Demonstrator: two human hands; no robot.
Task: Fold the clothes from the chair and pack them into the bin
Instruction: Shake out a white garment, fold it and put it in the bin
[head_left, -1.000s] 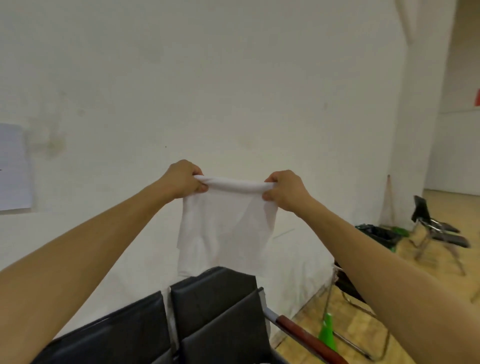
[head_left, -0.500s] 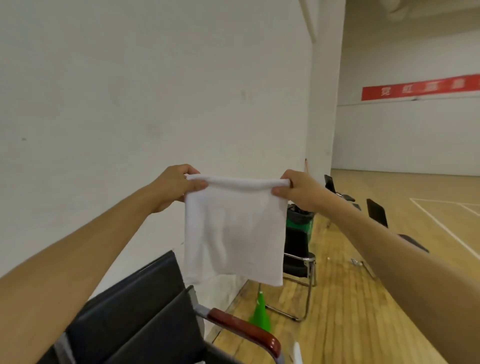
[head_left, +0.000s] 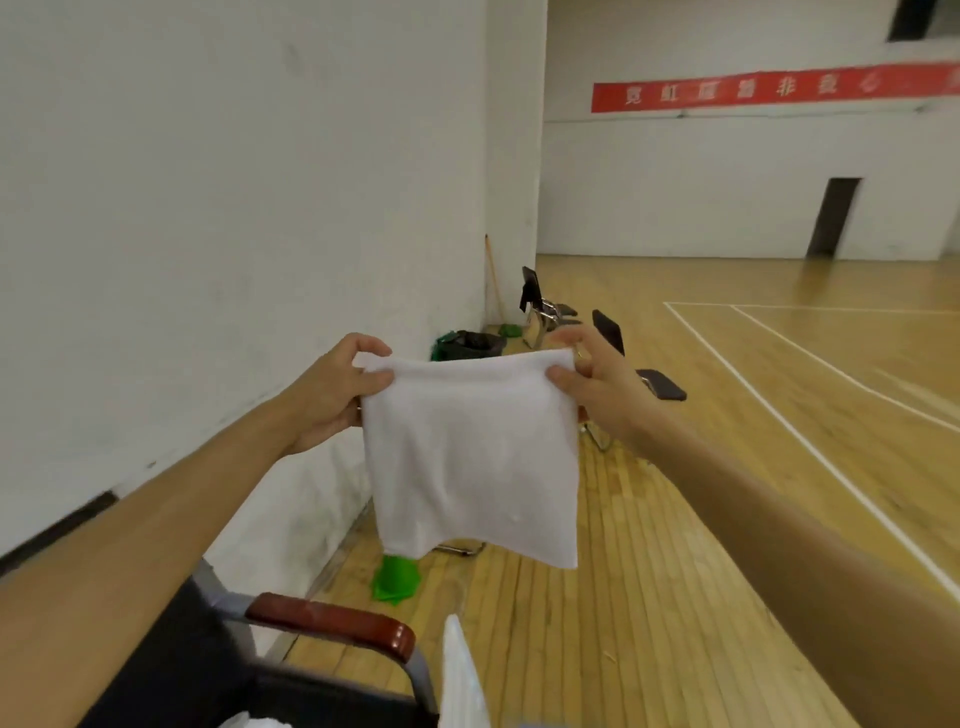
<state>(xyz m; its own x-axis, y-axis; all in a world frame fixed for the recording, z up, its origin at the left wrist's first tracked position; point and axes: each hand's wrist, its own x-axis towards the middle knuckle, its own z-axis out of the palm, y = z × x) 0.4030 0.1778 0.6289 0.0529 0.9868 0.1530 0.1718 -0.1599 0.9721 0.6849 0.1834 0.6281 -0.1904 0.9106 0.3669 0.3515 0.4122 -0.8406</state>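
Observation:
A folded white garment hangs in the air in front of me, held by its top edge. My left hand pinches its top left corner and my right hand pinches its top right corner. Below, at the bottom left, stands the black chair with a red-brown armrest. A white rim or cloth edge pokes up beside the armrest, and more white fabric shows at the bottom edge. Whether that white edge belongs to the bin I cannot tell.
A white wall runs along the left. A green cone stands on the wooden floor by the wall. Further back are a dark bin with a green bag and black folding chairs. A red banner hangs on the far wall.
My view has swung right, from the wall towards the open hall. Both hands have kept hold of the white garment and carried it right and slightly lower.

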